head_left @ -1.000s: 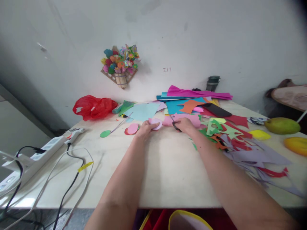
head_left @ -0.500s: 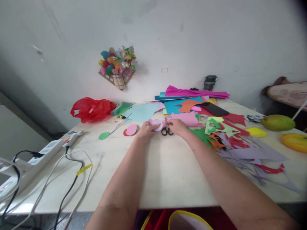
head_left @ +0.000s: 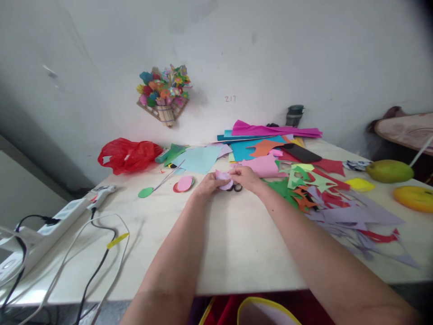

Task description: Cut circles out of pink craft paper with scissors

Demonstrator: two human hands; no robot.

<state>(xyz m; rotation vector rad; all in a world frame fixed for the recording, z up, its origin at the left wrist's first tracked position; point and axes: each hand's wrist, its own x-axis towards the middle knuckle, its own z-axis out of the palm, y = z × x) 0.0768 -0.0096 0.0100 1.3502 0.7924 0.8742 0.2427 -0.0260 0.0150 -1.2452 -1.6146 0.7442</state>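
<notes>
My left hand [head_left: 209,185] is closed on a lilac paper disc [head_left: 226,184] with pink paper [head_left: 220,174] behind it, held a little above the table. The fingers of my right hand [head_left: 246,177] are pinched at the right edge of these pieces. Black-handled scissors [head_left: 237,188] lie just under the paper, only their finger loops showing. To the left is a small stack of round paper cut-outs [head_left: 185,183], pink on top. Beyond it sits a green paper oval [head_left: 145,192] beside a thin stick [head_left: 169,175].
Coloured paper scraps [head_left: 338,212] cover the right side, near a mango [head_left: 389,171]. Paper sheets [head_left: 257,151] and a black phone [head_left: 301,153] lie at the back. A red plastic bag [head_left: 128,155] and a power strip [head_left: 64,216] with cables are on the left.
The held paper has been raised and tilted, and it now covers part of the scissors. My right fingers have moved from beside the scissors to the paper's edge.
</notes>
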